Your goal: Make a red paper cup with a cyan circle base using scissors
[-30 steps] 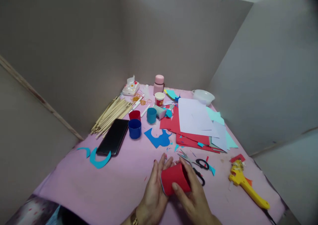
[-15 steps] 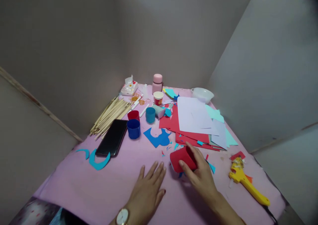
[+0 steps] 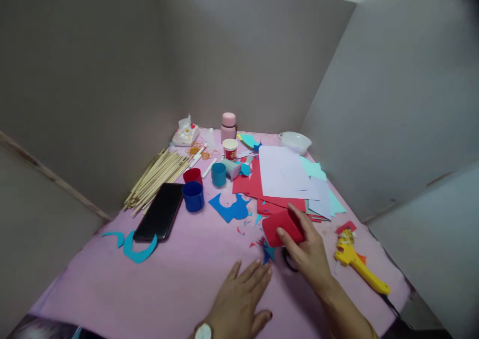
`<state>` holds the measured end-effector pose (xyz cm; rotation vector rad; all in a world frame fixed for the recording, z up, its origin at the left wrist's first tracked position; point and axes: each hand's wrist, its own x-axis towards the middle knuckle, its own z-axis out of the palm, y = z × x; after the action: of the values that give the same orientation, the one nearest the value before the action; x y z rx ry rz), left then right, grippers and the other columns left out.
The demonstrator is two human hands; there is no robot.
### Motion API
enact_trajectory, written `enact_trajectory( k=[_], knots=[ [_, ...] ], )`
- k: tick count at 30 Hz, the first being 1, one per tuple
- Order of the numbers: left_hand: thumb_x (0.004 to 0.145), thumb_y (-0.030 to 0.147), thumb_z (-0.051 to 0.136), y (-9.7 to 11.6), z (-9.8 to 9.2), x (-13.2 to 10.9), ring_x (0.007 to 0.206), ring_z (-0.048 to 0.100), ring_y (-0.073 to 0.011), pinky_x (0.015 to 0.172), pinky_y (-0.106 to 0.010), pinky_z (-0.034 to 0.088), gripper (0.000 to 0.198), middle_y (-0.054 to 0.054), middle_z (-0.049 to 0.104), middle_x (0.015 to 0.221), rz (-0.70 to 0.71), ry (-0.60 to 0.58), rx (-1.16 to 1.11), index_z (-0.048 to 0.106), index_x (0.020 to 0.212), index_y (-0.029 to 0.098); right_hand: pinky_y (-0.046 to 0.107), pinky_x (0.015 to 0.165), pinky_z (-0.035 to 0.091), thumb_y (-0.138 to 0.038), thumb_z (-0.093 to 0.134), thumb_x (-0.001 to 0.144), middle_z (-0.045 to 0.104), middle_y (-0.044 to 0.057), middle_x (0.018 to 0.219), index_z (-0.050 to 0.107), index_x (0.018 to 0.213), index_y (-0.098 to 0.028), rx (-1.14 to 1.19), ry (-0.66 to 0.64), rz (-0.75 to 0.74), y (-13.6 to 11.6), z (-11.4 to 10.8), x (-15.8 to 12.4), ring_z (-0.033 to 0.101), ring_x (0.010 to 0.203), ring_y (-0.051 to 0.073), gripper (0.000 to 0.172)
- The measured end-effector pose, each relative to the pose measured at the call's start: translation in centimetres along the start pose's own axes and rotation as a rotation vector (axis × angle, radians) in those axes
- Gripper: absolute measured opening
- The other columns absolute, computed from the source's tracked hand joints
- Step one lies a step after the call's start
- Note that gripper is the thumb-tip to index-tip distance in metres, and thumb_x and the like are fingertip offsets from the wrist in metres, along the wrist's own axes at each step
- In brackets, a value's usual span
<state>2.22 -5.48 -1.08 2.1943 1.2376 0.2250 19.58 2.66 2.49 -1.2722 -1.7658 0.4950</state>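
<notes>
Right hand: fingers curled round the red cylinder, thumb on the near side, piece tilted and apparently raised, open end toward the palm. Left hand: empty, palm down, fingers spread, apparently flat on the pink surface. Fingertips sit right at the paper scraps; can't tell if touching.

Change: a second ago both hands were on the cylinder, now only the right is. My read: hold is one-handed, piece still under control, left is free at the scraps.

Under the right hand: black loop of the scissors, rest hidden. Risk, I'd say: cylinder or knuckles knocking them.

Further out: blue cutout ahead, white sheets over red paper beyond the cylinder, yellow glue gun off right. Farther left, dark blue cup beside the phone.
</notes>
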Motion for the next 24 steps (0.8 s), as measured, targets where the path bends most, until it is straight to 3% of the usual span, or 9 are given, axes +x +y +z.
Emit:
enact_trajectory(
  k=[7,11,14,16,19,22,24],
  knots=[
    [0.079,0.026,0.058,1.1,-1.2,2.2,0.138,0.033,-0.0310,0.111,-0.061,0.022,0.062,-0.016,0.041,0.147,-0.053,0.098,0.082,0.043,0.138,0.015,0.043,0.095,0.049,-0.035,0.054,0.086,0.059,0.017,0.125,0.047,0.131,-0.013,-0.038,-0.082,-0.014,0.7,-0.4,-0.4,0.057,0.115,0.028,0.050],
    [0.084,0.025,0.050,-0.1,-0.9,0.6,0.135,0.040,-0.0259,0.112,-0.057,0.025,0.052,-0.009,0.047,0.145,-0.094,0.181,0.074,0.047,0.136,0.022,0.042,0.094,0.049,-0.033,0.051,0.087,0.058,0.020,0.124,0.046,0.132,-0.008,-0.034,-0.177,-0.032,0.5,-0.1,-0.8,0.057,0.113,0.028,0.052],
    [0.093,0.033,0.033,-2.0,-0.7,-1.7,0.133,0.043,-0.0262,0.110,-0.054,0.030,0.048,-0.015,0.048,0.144,-0.235,0.315,0.039,0.048,0.135,0.013,0.039,0.095,0.048,-0.029,0.054,0.085,0.058,0.018,0.124,0.045,0.134,-0.010,-0.015,-0.302,-0.078,-0.5,0.8,-1.4,0.057,0.111,0.026,0.053],
    [0.095,0.036,0.026,-3.0,-0.7,-2.8,0.133,0.043,-0.0242,0.110,-0.048,0.034,0.053,-0.018,0.046,0.144,-0.334,0.417,0.004,0.044,0.136,0.007,0.039,0.097,0.047,-0.026,0.058,0.082,0.058,0.016,0.126,0.045,0.136,-0.013,-0.006,-0.401,-0.117,-1.5,1.8,-1.7,0.056,0.113,0.025,0.056],
    [0.096,0.039,0.026,-3.6,-0.7,-3.8,0.135,0.040,-0.0196,0.110,-0.041,0.035,0.056,-0.017,0.040,0.149,-0.409,0.512,-0.069,0.030,0.142,0.008,0.044,0.100,0.044,-0.025,0.071,0.073,0.054,0.015,0.133,0.043,0.139,-0.017,-0.007,-0.535,-0.160,-2.7,2.9,-1.9,0.052,0.119,0.029,0.073],
    [0.093,0.042,0.036,-3.3,-0.4,-3.9,0.141,0.029,-0.0191,0.113,-0.042,0.029,0.064,-0.016,0.027,0.155,-0.374,0.498,-0.232,0.019,0.146,0.010,0.051,0.105,0.038,-0.038,0.081,0.063,0.041,0.018,0.146,0.036,0.144,-0.019,-0.009,-0.613,-0.145,-2.7,2.6,-2.0,0.040,0.131,0.035,0.095],
    [0.091,0.044,0.042,-2.8,-0.1,-3.7,0.144,0.020,-0.0208,0.115,-0.044,0.022,0.072,-0.017,0.018,0.158,-0.340,0.456,-0.331,0.012,0.147,0.011,0.053,0.109,0.031,-0.048,0.077,0.066,0.033,0.017,0.151,0.032,0.146,-0.019,0.030,-0.603,-0.102,-1.8,1.9,-2.2,0.030,0.138,0.034,0.096]
  ],
)
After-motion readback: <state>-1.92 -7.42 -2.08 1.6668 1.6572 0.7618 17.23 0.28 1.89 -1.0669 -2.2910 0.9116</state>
